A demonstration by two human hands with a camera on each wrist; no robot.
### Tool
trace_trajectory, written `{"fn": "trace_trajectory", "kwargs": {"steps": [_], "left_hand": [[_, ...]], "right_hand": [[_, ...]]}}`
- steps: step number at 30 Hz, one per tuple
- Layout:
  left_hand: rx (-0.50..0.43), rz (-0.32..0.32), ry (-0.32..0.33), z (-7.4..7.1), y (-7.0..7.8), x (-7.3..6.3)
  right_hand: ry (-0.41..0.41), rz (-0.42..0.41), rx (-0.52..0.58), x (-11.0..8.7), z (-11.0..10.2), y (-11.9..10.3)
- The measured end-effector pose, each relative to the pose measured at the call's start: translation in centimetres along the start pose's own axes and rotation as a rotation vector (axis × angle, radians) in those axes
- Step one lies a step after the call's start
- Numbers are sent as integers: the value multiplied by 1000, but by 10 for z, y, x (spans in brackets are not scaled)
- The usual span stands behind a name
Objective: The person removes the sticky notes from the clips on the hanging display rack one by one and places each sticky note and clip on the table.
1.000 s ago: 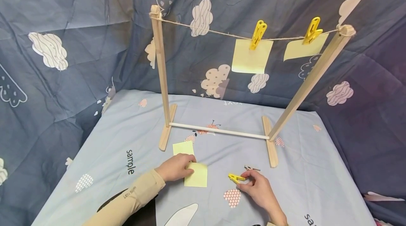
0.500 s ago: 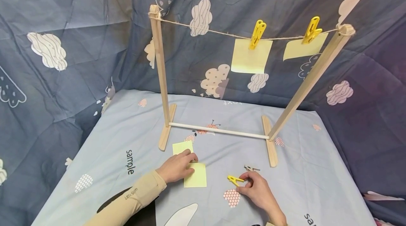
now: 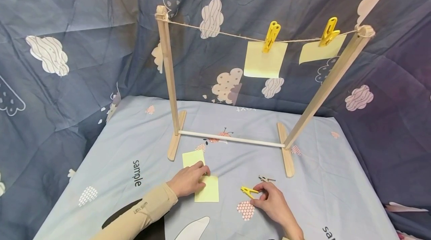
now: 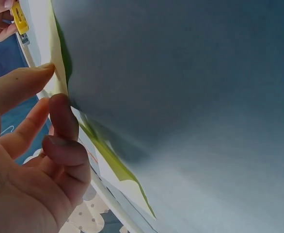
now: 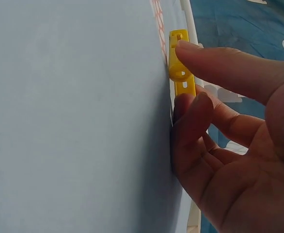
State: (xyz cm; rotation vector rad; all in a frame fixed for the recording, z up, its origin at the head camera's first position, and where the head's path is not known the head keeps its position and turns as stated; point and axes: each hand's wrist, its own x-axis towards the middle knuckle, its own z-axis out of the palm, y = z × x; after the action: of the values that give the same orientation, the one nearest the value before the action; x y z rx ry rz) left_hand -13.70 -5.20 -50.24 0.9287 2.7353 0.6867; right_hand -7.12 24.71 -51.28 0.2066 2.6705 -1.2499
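My left hand (image 3: 188, 181) pinches a pale yellow sticky note (image 3: 208, 192) at its edge, thumb and forefinger meeting at the paper in the left wrist view. Just beyond it, a second yellow sticky note (image 3: 192, 158) lies flat on the sheet, partly covered by the hand. On the right, my right hand (image 3: 274, 200) holds a yellow plastic clothespin (image 5: 180, 68) between thumb and forefinger, low over the sheet; its jaws point left. Behind that hand lies a small grey-brown clip (image 3: 266, 178).
A wooden frame with two posts (image 3: 168, 71) and a white crossbar (image 3: 232, 139) stands behind the hands. On its twine (image 3: 229, 35), yellow clothespins (image 3: 271, 37) hold two yellow notes (image 3: 264, 62). A cloud-print curtain (image 3: 84, 64) hangs behind the light blue sheet (image 3: 114, 150).
The note at my left hand has shifted slightly toward me. My right hand has drawn the clothespin a little left and nearer. The hanging notes stay as they were.
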Motion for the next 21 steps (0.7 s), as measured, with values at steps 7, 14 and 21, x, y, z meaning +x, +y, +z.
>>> {"fn": "trace_trajectory", "kwargs": {"steps": [7,14,21], "left_hand": [[12,-3,1,-1,0,1],[2,4,46,-7,-1,3],[-106,35,126,-27,-1,11]], "right_hand": [[-5,14,2,-1,-2,-2],[41,-3,23,-1,-7,-6],[135,-95,72,7,-23,-17]]}}
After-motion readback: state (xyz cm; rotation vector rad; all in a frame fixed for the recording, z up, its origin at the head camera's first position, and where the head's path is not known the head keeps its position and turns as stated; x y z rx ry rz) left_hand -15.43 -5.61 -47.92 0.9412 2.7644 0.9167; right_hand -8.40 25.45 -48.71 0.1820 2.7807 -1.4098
